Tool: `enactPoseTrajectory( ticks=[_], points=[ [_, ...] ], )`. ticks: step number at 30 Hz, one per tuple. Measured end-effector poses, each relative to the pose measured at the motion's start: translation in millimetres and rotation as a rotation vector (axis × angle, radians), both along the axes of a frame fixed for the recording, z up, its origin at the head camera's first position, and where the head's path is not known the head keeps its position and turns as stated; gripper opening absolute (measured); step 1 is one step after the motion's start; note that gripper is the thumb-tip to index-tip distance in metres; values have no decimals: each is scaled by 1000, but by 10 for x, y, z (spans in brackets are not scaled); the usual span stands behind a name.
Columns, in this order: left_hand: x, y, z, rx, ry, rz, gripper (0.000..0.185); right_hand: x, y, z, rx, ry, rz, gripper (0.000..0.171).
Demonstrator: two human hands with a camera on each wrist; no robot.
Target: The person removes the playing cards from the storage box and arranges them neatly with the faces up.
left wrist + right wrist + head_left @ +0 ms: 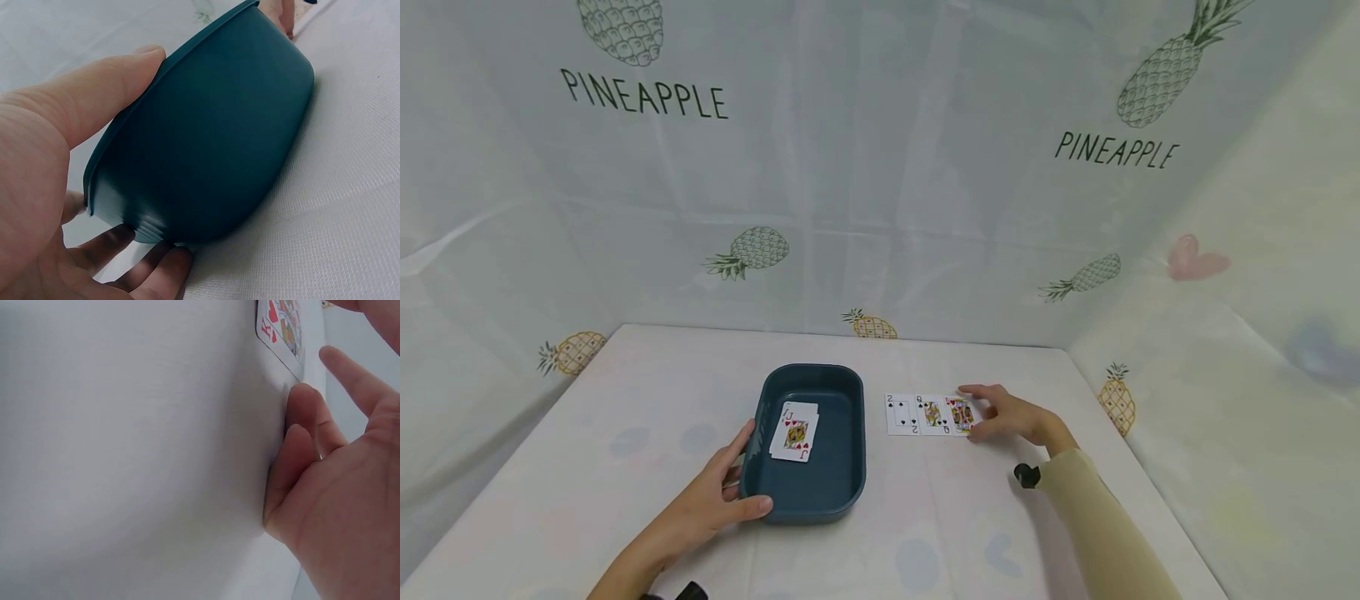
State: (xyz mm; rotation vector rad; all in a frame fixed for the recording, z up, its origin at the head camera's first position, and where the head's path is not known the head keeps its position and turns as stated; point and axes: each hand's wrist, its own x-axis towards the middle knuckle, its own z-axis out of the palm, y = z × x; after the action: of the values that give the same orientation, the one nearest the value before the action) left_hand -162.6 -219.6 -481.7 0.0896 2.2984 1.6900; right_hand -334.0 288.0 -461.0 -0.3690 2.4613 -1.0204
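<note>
My left hand (707, 492) grips a dark teal tray (805, 500) at its near left corner. In the left wrist view the thumb lies over the rim and the other fingers support the wall of the tray from below. Inside it, a jack of hearts (796, 432) lies on top of at least one more card. To the tray's right, a two of spades (901, 414), a queen of spades (933, 414) and a king of hearts (961, 415) form a row. My right hand (1015, 417) spans the king's right end, index finger near the top edge, thumb by the lower corner.
A white cloth covers the table (917, 508), whose far edge meets a hanging white sheet (880, 167) printed with pineapples. Another patterned sheet (1247, 358) hangs along the right side. A black wrist device (1027, 476) sits beside the right sleeve.
</note>
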Motion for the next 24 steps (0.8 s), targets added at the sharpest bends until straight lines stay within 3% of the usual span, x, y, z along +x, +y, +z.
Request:
enactPoseTrajectory(
  ticks=[6, 11, 19, 24],
  points=[
    [-20, 16, 20, 1, 5, -1, 115, 37, 46, -57, -62, 14, -57, 88],
    [-14, 26, 27, -1, -2, 1, 115, 100, -51, -24, -40, 54, -76, 79],
    [4, 18, 16, -6, -12, 17, 115, 205, -701, 353, -29, 261, 17, 67],
    [3, 13, 12, -9, -12, 25, 115, 309, -1248, 572, -89, 312, 120, 67]
  ],
)
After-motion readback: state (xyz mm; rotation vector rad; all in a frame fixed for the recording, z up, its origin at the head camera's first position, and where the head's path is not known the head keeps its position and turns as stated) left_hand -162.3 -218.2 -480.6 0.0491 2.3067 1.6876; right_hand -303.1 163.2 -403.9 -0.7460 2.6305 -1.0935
